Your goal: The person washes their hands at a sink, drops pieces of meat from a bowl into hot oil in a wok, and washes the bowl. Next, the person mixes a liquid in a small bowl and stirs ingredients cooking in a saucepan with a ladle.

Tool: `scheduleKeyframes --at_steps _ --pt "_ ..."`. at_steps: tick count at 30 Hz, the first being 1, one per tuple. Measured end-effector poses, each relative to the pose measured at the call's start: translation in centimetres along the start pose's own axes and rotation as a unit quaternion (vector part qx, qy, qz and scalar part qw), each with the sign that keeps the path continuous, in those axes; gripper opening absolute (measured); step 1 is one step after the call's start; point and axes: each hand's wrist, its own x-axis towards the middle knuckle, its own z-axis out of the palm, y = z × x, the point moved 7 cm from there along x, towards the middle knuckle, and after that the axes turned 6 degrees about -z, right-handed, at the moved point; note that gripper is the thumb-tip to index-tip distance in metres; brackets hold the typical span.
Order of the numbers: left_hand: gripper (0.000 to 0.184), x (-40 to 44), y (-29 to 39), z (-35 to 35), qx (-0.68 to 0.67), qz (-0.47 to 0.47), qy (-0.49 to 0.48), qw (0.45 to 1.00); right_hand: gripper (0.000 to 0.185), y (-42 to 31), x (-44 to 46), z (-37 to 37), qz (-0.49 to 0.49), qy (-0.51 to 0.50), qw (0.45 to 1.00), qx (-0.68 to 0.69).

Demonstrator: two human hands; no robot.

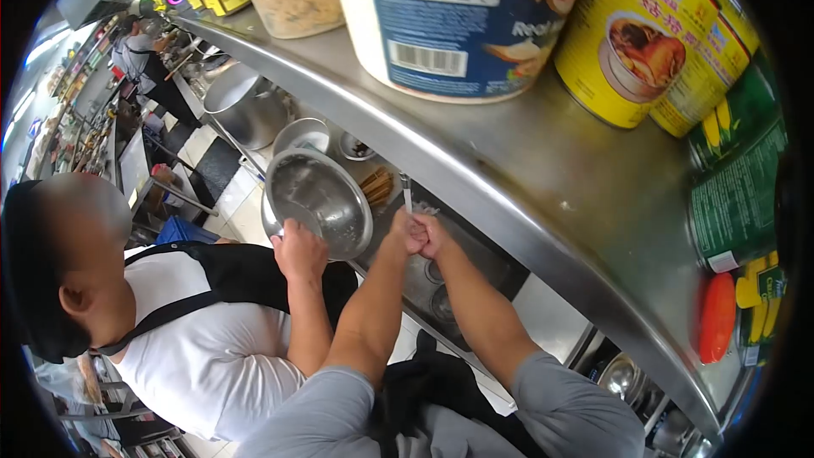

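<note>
Under a metal tap [405, 180], my left hand [411, 231] and my right hand [432, 234] are pressed together with curled fingers. A thin stream of water [408, 199] comes down onto them. Both hands look closed, and whatever lies between the palms is hidden. Below them is a dark metal sink [475, 263] with round shapes in its bottom, partly covered by my forearms. To the left, a large steel bowl [326, 195] is tilted, with a co-worker's hand [301, 250] at its rim.
A steel shelf [475, 148] crosses above the sink, carrying a blue-and-white tub [449, 25], yellow cans [627, 42] and a green can [738, 195]. A co-worker in a white shirt [212, 331] stands close on my left. Beyond are a big pot [246, 106] and another person [140, 59].
</note>
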Motion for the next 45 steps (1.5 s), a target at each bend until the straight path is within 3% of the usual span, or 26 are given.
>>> scheduleKeyframes --at_steps 5,7,9,12,13,14,15,16,17,18,20,21,22,23,25,29,32,33,34,36,38,40,42,43,44,45 --pt "0.058 -5.1 -0.3 2.8 0.010 -0.005 0.016 1.000 0.022 0.7 -0.5 2.5 0.031 0.056 0.988 -0.137" --pt "0.062 -4.6 -0.4 2.4 0.025 0.017 0.046 0.998 0.032 -2.6 -1.6 2.0 -0.186 0.237 0.825 -0.478" --pt "0.051 2.0 2.2 -2.3 0.358 0.174 0.146 0.906 0.034 -3.7 -4.3 5.0 -0.263 0.237 0.778 -0.520" --pt "0.047 1.2 4.9 -3.4 0.417 0.296 0.208 0.834 0.033 -4.8 -6.0 8.9 -0.384 0.226 0.680 -0.582" --pt "0.047 1.1 4.2 -3.8 0.417 0.295 0.209 0.834 0.031 -4.7 -6.5 9.6 -0.422 0.219 0.636 -0.608" --pt "0.047 0.7 3.2 -3.5 0.274 0.334 0.130 0.893 0.031 -4.5 -5.5 8.6 -0.420 0.216 0.636 -0.610" --pt "0.048 0.2 2.7 -2.9 0.122 0.365 0.047 0.922 0.028 -4.2 -2.9 5.6 -0.386 0.238 0.734 -0.505" --pt "0.048 -1.4 2.2 -1.5 0.119 0.367 0.049 0.921 0.025 -3.7 -0.9 3.6 -0.342 0.255 0.817 -0.388" --pt "0.050 -3.7 1.2 0.8 0.041 0.336 -0.007 0.941 0.023 -1.7 0.8 3.3 -0.209 0.173 0.962 -0.018" --pt "0.052 -4.9 0.5 2.2 -0.036 0.300 -0.064 0.951 0.023 -1.4 1.2 2.8 -0.210 0.174 0.962 -0.015" --pt "0.051 -0.3 2.5 -0.3 0.046 0.289 -0.042 0.955 0.025 -0.1 2.1 1.9 -0.122 0.117 0.985 0.018" --pt "0.046 1.4 3.5 -1.6 0.312 0.216 0.134 0.915 0.025 -0.2 1.0 1.7 -0.122 0.123 0.985 0.015" --pt "0.041 2.4 3.9 -3.5 0.546 0.120 0.294 0.776 0.026 -1.5 -1.1 2.5 -0.196 0.162 0.959 -0.122" --pt "0.030 3.7 2.6 -3.3 0.248 0.235 0.163 0.925 0.027 -2.7 -3.6 4.5 -0.262 0.194 0.910 -0.255" --pt "0.025 5.2 3.8 -4.2 0.211 0.212 0.131 0.945 0.029 -4.4 -8.0 9.5 -0.378 0.234 0.746 -0.496" --pt "0.016 6.9 6.2 -3.3 0.070 0.112 -0.012 0.991 0.024 -3.3 -12.6 10.2 -0.434 0.129 0.731 -0.511" --pt "0.016 3.1 2.9 0.8 -0.062 -0.021 -0.115 0.991 0.025 -2.7 -11.3 5.4 -0.307 0.268 0.805 -0.431" --pt "0.019 -7.1 2.9 6.0 -0.055 0.065 -0.032 0.996 0.024 -3.0 -10.7 6.1 -0.287 0.247 0.873 -0.308" --pt "0.019 -3.5 3.2 3.7 -0.057 0.097 -0.049 0.992 0.026 -3.2 -10.2 6.7 -0.260 0.223 0.922 -0.179" --pt "0.022 3.5 3.7 -1.1 -0.063 0.159 -0.083 0.982 0.021 -4.5 -7.3 6.2 -0.269 0.147 0.944 -0.120" --pt "0.014 1.7 3.6 -1.1 -0.073 0.194 -0.150 0.967 0.019 -4.6 -2.3 2.5 -0.275 0.067 0.957 -0.058" --pt "0.011 -2.8 3.3 0.8 -0.078 0.231 -0.217 0.945 0.015 -3.7 3.2 -0.3 -0.242 -0.128 0.961 0.035" --pt "0.035 -8.6 1.2 3.3 -0.102 0.222 -0.144 0.959 0.018 -3.0 2.5 3.2 -0.162 -0.081 0.981 0.067" --pt "0.059 -6.3 0.3 2.6 -0.068 0.214 -0.202 0.953 0.024 -2.0 1.6 4.9 -0.080 -0.030 0.992 0.098" --pt "0.048 -7.9 0.1 3.0 0.060 0.338 -0.085 0.935 0.024 -2.0 0.8 6.4 -0.077 -0.033 0.992 0.099" --pt "0.054 -6.2 0.5 2.0 0.031 0.337 -0.063 0.939 0.028 -1.6 0.0 7.0 -0.061 -0.001 0.989 0.136"
